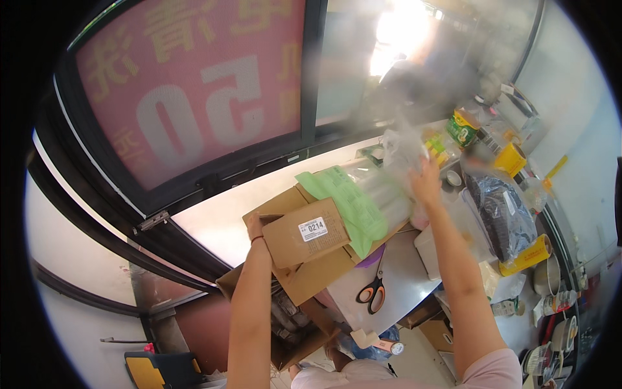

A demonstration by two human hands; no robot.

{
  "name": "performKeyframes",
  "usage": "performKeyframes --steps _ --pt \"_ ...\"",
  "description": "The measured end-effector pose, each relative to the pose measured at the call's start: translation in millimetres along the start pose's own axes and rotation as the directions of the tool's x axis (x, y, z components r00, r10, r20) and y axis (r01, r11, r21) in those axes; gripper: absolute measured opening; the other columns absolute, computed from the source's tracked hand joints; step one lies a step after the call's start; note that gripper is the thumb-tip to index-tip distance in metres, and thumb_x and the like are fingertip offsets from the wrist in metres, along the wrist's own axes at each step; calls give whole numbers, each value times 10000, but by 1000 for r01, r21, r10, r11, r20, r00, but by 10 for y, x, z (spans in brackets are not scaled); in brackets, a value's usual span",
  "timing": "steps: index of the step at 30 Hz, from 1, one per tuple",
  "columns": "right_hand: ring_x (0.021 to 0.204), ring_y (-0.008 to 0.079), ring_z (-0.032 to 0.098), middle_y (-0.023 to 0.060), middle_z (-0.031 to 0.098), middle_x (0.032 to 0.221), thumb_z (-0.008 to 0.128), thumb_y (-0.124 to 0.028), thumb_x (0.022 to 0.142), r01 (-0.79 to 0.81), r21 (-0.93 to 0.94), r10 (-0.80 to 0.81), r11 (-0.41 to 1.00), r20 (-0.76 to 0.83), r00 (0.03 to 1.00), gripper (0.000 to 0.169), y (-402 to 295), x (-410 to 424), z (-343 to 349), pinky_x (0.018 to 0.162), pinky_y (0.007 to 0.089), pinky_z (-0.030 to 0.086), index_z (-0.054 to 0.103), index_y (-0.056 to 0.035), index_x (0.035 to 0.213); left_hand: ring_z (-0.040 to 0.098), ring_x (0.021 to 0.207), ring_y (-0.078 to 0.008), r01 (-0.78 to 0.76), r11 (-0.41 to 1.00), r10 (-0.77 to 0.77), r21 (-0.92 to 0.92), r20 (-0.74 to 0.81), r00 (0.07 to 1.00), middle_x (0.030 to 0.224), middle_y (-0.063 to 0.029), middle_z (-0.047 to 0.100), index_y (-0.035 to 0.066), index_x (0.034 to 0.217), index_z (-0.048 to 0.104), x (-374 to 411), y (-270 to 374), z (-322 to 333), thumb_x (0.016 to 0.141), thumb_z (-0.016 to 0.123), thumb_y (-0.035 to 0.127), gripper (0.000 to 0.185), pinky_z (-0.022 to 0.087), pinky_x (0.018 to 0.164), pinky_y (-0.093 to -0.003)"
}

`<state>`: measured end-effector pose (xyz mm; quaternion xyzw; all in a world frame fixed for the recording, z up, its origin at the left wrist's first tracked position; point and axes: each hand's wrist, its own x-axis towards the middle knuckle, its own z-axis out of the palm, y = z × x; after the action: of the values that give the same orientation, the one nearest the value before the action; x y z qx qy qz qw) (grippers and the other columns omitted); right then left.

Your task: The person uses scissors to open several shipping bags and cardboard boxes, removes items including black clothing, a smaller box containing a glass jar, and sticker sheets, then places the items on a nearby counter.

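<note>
My left hand (pixel 255 227) holds the open end of a small brown cardboard box (pixel 291 240) that bears a white label. The box lies tilted over a larger open cardboard carton (pixel 320 277). Beside it, a green plastic mailer bag (pixel 345 204) and clear plastic packaging (pixel 388 194) rest on the carton. Further right my right hand (pixel 426 180) grips a crumpled clear plastic bag (pixel 403 148); its fingertips are partly blurred. Scissors with black and orange handles (pixel 373 291) lie on the metal tabletop (pixel 350 304), near a purple item (pixel 371 257).
A dark item in clear plastic (pixel 503 209), yellow boxes (pixel 510 159), a green tub (pixel 461 129) and a white plastic container (pixel 427 250) crowd the right side. An open carton (pixel 291 340) stands below the table's left edge. A window frame (pixel 311 87) borders the back.
</note>
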<state>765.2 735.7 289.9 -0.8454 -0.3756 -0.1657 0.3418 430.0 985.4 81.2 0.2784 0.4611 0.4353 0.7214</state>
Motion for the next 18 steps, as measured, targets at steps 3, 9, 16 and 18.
performKeyframes --steps 3,9,16,18 --pt "1239 317 400 188 409 1332 603 -125 782 143 174 -126 974 -104 987 474 149 250 -295 1048 381 304 501 39 1215 620 987 -311 156 988 -156 15 124 980 1099 -196 606 9 1246 508 -41 58 -246 856 528 518 642 528 839 -387" --pt "1259 271 387 151 404 1322 580 -117 814 -6 511 80 859 -123 989 493 -98 598 -837 1046 340 295 460 32 1269 462 1131 -321 310 822 -380 478 56 923 1336 -93 466 168 1313 491 -447 390 -316 740 309 829 894 352 864 -621" --pt "1212 191 426 102 448 1329 566 -64 837 122 779 89 616 -222 971 489 -710 485 -1550 1009 298 327 447 14 1305 354 1274 -327 292 944 -298 153 14 955 1411 -134 354 97 1412 296 -686 314 -541 821 406 666 828 295 979 -572" --pt "1167 162 464 85 493 1296 555 -38 844 197 763 54 616 -290 956 455 -860 376 -1796 975 275 360 472 11 1289 353 1276 -321 289 945 -297 154 35 954 1414 -135 350 96 1413 298 -726 266 -641 819 417 659 826 270 1001 -560"
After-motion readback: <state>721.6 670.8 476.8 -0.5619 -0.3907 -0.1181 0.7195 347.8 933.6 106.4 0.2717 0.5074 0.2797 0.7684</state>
